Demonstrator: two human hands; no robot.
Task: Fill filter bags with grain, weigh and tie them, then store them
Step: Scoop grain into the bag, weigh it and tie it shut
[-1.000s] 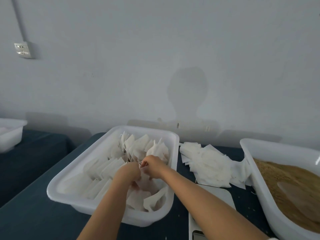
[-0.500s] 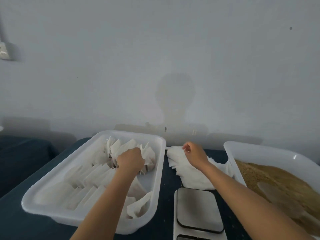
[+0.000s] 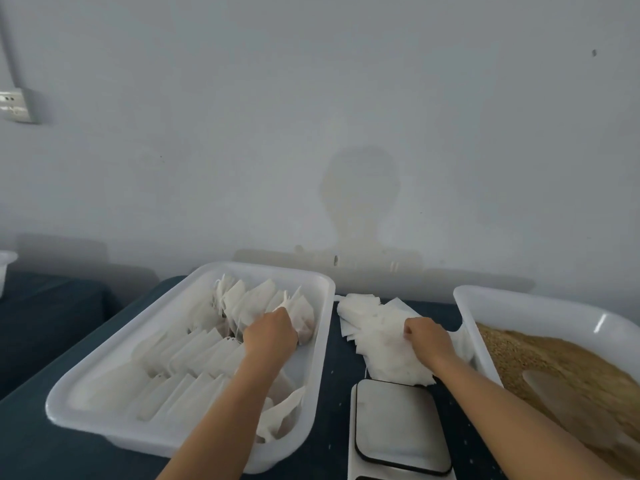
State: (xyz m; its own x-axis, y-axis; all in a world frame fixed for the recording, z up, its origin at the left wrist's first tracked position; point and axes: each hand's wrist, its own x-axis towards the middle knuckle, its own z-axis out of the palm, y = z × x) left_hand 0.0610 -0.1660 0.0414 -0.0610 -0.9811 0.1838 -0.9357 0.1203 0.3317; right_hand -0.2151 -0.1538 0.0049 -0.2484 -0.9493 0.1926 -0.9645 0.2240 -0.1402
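Pale grey wall (image 3: pixel 346 116) backs a dark blue table (image 3: pixel 41 441); one socket plate (image 3: pixel 15 106) is fixed at upper left, and no legible writing or brand shows on any item. Three white trays are in view: the storage tray (image 3: pixel 187 431) at left centre, the grain tray (image 3: pixel 519 306) at right, cut by the frame edge, and a corner of a third tray (image 3: pixel 5 268) on a separate surface at far left. Filled filter bags (image 3: pixel 194 355) stand in rows in the storage tray; an exact count is not possible. The left hand (image 3: pixel 272 336) rests among them against a tied bag (image 3: pixel 304 317) by the right wall, fingers curled; whether it holds the bag cannot be told. The right hand (image 3: pixel 429 339) pinches the heap of empty bags (image 3: pixel 377 327) lying between the two trays. One scale (image 3: pixel 398 424) sits just in front of the heap, touching its near edge. Brown grain (image 3: pixel 540 355) fills the right tray, with what appears to be one scoop (image 3: pixel 568 393) lying in it.
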